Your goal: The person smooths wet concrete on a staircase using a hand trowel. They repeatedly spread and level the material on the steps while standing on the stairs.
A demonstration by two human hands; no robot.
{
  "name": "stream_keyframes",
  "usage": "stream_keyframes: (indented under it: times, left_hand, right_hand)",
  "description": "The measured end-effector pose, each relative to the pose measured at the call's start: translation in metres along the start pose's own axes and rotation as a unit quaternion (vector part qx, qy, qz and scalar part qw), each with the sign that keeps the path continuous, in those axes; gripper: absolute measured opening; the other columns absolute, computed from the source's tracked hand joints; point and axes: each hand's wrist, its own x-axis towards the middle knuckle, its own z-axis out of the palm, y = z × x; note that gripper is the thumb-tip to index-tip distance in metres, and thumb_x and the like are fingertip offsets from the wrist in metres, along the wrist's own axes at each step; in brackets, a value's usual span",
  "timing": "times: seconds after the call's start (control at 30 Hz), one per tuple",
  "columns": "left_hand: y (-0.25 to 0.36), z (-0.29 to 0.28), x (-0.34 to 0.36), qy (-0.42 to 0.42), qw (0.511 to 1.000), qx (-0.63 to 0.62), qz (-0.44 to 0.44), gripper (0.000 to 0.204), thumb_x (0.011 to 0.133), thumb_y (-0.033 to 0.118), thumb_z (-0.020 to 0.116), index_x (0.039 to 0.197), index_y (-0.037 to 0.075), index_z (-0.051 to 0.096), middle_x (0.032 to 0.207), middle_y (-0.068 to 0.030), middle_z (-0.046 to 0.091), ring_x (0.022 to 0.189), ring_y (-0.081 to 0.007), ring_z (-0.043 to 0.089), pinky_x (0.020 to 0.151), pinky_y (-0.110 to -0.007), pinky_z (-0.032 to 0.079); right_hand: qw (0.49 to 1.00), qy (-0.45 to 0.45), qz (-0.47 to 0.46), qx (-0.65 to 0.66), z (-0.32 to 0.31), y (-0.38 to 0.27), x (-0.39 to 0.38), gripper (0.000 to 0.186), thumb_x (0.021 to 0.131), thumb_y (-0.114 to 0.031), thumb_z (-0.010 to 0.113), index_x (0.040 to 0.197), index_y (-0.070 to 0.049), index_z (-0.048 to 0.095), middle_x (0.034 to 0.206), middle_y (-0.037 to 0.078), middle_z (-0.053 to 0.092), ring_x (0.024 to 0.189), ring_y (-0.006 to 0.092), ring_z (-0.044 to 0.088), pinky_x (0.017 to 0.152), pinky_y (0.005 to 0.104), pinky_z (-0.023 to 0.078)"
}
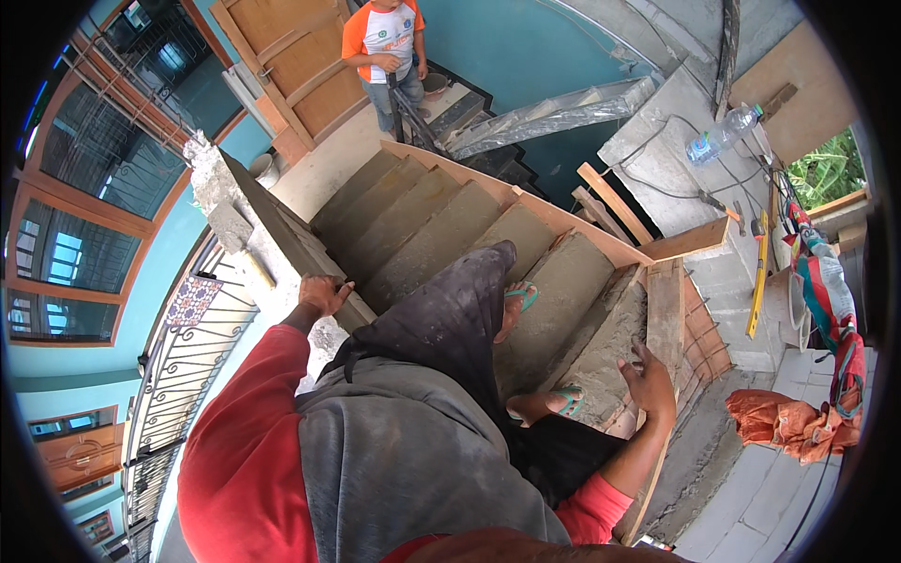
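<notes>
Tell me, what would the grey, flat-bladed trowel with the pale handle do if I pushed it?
The trowel would probably slide rather than roll, since its blade looks flat. It might drop if pushed far, as it lies on a narrow, pale, rough wall.

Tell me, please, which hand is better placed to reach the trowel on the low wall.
Probably the left hand: it rests on the low wall, near the handle of the trowel. The right hand is across the stairs.
</notes>
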Motion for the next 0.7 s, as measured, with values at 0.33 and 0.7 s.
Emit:
stream_keyframes:
  times: [0.33,0.7]
  left_hand:
    - [-0.014,0.002,0.012,0.027,0.999,0.013,-0.045,0.07,0.108,0.065,0.032,0.117,0.014,0.079,0.117,-0.0166,0.077,0.116,-0.0336,0.07,0.121,-0.05,0.031]
    - [-0.002,-0.026,0.006,-0.008,0.997,-0.032,-0.074,0.067,0.105,0.068,0.038,0.121,0.017,0.078,0.12,-0.0162,0.076,0.123,-0.0338,0.068,0.123,-0.05,0.032]
  right_hand:
    - [1.0,-0.004,0.002,-0.004,0.005,-0.003,0.006,0.062,0.095,-0.029,0.076,0.147,0.002,0.058,0.13,0.03,0.07,0.109,0.0396,0.074,0.093,0.0447,0.057]
    - [0.996,-0.051,-0.031,-0.066,0.021,-0.048,0.028,0.063,0.096,-0.036,0.074,0.146,0.0,0.059,0.13,0.031,0.068,0.12,0.0455,0.067,0.101,0.0491,0.053]
